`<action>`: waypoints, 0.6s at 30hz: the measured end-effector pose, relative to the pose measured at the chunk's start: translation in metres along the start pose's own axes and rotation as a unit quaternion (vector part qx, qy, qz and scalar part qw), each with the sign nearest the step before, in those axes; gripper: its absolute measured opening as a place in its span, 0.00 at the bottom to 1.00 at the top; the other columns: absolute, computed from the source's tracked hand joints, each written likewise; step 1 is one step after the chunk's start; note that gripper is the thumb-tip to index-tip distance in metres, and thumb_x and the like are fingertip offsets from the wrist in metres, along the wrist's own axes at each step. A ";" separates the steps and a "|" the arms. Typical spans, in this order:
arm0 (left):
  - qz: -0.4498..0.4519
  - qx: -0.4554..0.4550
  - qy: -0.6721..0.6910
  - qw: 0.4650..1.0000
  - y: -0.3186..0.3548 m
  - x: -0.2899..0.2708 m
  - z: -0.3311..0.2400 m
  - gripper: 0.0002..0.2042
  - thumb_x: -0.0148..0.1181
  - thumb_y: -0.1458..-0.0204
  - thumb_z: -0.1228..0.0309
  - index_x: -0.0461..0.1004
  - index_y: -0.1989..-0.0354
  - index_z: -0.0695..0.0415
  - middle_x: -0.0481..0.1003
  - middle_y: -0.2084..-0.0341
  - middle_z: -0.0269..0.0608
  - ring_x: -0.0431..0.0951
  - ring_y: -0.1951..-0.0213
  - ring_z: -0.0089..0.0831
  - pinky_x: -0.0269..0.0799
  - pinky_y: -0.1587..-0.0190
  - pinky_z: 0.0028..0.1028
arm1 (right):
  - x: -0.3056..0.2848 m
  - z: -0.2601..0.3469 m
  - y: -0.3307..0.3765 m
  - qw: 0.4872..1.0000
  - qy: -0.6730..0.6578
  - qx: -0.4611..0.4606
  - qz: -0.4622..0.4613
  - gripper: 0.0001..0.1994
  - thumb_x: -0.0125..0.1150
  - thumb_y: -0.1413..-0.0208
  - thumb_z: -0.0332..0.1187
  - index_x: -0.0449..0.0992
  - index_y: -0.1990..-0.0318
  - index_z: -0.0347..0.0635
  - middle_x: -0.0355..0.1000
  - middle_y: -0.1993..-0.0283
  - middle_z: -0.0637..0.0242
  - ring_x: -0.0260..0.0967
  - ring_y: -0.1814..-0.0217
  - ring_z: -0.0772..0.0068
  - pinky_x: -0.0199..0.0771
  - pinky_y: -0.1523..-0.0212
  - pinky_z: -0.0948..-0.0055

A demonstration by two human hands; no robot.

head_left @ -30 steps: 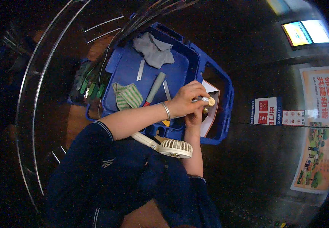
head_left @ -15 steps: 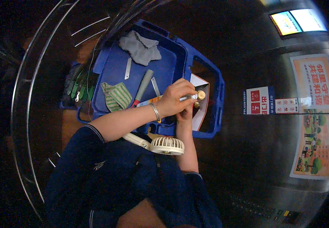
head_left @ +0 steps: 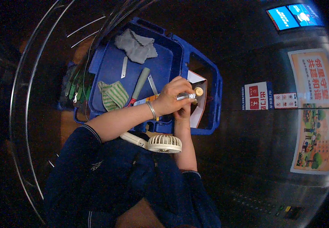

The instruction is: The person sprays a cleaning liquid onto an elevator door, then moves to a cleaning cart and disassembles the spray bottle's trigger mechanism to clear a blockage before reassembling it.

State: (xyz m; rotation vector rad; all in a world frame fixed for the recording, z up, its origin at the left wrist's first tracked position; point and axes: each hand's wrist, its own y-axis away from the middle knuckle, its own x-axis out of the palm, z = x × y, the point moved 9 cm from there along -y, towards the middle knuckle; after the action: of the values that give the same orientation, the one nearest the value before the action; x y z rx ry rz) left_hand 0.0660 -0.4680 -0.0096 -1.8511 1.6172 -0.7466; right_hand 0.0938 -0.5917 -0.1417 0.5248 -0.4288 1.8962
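Blue plastic tool tray (head_left: 172, 64), with a raised rim and a narrower compartment on its right, fills the far centre of the view. Inside its main compartment lie, from far to near, a grey cloth (head_left: 137, 46), a thin flat metal strip (head_left: 123, 67), a grey-handled tool (head_left: 140, 84) set aslant, and a folded green striped cloth (head_left: 113, 95) at the near left. Green work gloves (head_left: 74, 84) lie outside the tray, just beside its left wall.

Left hand (head_left: 169, 99), a metal bracelet on its wrist, reaches across the tray's near right corner and is closed around a small silver metal piece (head_left: 186, 96), which protrudes rightward from the fingers. Right hand (head_left: 182, 111) sits directly below, touching the left hand; its fingers curl up toward the same piece, though whether they actually clasp it cannot be told. Just right of the silver piece, touching its tip, is a small round brass-coloured part (head_left: 198, 91), over the white-lined right compartment.

A cream handheld fan (head_left: 163, 143) hangs at the person's chest, near to the hands.
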 end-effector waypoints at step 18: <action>0.092 -0.202 0.197 0.955 -0.017 -0.005 0.046 0.11 0.63 0.52 0.79 0.78 0.59 0.64 0.76 0.62 0.40 0.76 0.59 0.26 0.72 0.54 0.25 | 0.020 0.065 0.005 0.923 0.323 -0.139 -0.155 0.22 0.72 0.58 0.27 0.74 0.52 0.36 0.75 0.57 0.64 0.73 0.56 0.72 0.73 0.53 0.72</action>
State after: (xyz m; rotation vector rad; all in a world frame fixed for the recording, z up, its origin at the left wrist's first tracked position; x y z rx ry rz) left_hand 0.1104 -0.4582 -0.0285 -1.8616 2.3097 -0.7824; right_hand 0.0931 -0.6121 -0.0769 -0.2221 -0.1563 1.5520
